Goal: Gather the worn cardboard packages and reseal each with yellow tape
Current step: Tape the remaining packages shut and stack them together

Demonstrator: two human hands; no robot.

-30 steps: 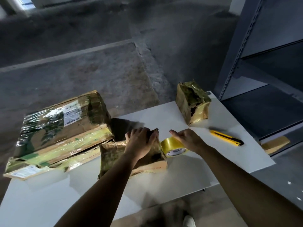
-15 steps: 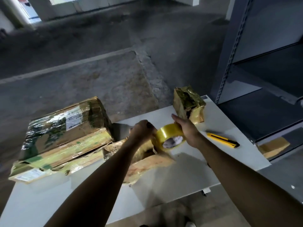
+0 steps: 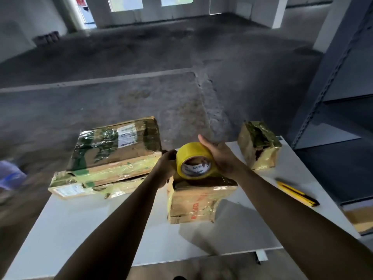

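Tape roll (image 3: 194, 161) now at package (image 3: 198, 200) edge

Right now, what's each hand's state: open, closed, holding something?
Left hand: fingers curled, apparently pinching the left edge of the yellow tape roll.
Right hand: holding the yellow tape roll.

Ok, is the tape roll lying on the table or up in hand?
In hand: the tape roll stands on edge over the middle package, right hand gripping it, left hand at its side.
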